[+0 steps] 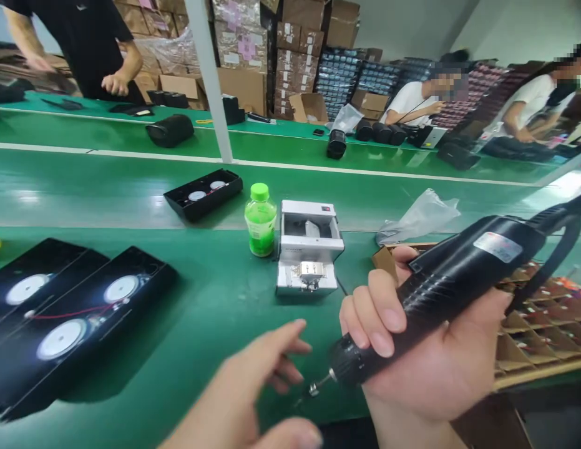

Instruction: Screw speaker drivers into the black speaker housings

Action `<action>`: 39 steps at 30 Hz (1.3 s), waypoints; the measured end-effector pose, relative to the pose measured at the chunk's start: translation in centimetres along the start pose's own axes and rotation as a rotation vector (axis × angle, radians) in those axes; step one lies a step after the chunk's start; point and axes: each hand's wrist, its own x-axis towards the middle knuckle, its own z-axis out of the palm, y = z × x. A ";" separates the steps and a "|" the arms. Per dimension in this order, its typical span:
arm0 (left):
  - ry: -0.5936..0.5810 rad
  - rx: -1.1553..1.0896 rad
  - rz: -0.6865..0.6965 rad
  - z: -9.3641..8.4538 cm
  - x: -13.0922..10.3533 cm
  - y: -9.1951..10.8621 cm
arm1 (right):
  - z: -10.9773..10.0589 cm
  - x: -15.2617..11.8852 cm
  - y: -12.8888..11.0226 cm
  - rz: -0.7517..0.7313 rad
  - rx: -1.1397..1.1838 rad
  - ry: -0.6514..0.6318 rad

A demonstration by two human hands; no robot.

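My right hand (440,368) is wrapped round a black electric screwdriver (458,268), tilted with its bit down to the left and its cable running off at the right. Close to the bit is my left hand (253,374), fingers apart and holding nothing. Beyond both hands stands a white screw feeder (309,249) with a metal block at its front. Black speaker housings (145,274) with round silver drivers and a red wire lie at the left. Another such housing (206,193) rests farther back.
A bottle with a green cap (260,221) stands left of the feeder. At right are a divided cardboard box (538,337) of small parts and a plastic bag (421,215). A white post (210,81) rises behind. Several people work across the green bench (107,206).
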 end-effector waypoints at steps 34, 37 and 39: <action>-0.007 -0.337 0.050 6.6 -4.5 0.6 | 3.7 -5.0 -0.2 0.123 -0.133 0.175; 0.087 -0.136 0.100 7.1 -4.5 0.4 | 3.7 -4.8 0.0 0.116 -0.174 0.228; 0.185 0.055 0.156 7.6 -4.6 0.1 | 3.5 -4.7 0.2 0.115 -0.203 0.226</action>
